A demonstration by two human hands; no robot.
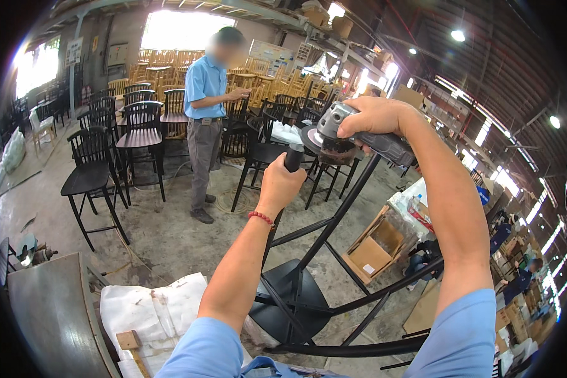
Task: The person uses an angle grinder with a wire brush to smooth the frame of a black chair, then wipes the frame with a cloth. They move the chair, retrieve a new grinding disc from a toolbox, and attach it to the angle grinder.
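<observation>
My left hand point(282, 183) is closed round the top of a black chair leg point(293, 157), mid-frame. My right hand point(378, 116) is clamped over the body of an angle grinder point(390, 146), upper centre-right. The black chair is tipped over, its seat point(293, 296) low centre, curved rail point(353, 349) along the bottom edge, legs pointing up. A second leg point(346, 201) rises to just under the grinder; can't tell if they touch, or if the disc point(309, 136) is spinning.

Main risk, I'd judge: the disc sits near my left fingers, both hands bare. If the grinder snags or kicks, it could jump toward them, since only my right hand steadies it. The red bead bracelet point(261, 218) on my left wrist could catch if that arm comes closer to the disc.

Chair could rock or twist too: I see one hand steadying it, and what it rests on is partly hidden. A shift there would tilt the leg tops and skid the disc, likely scuffing black finish.

Co-worker point(205, 94) stands upper left of centre, so thrown grit might reach that way. Cardboard box point(375, 252), right of centre, and white sheet point(151, 309), lower left, could catch dust or sparks.
</observation>
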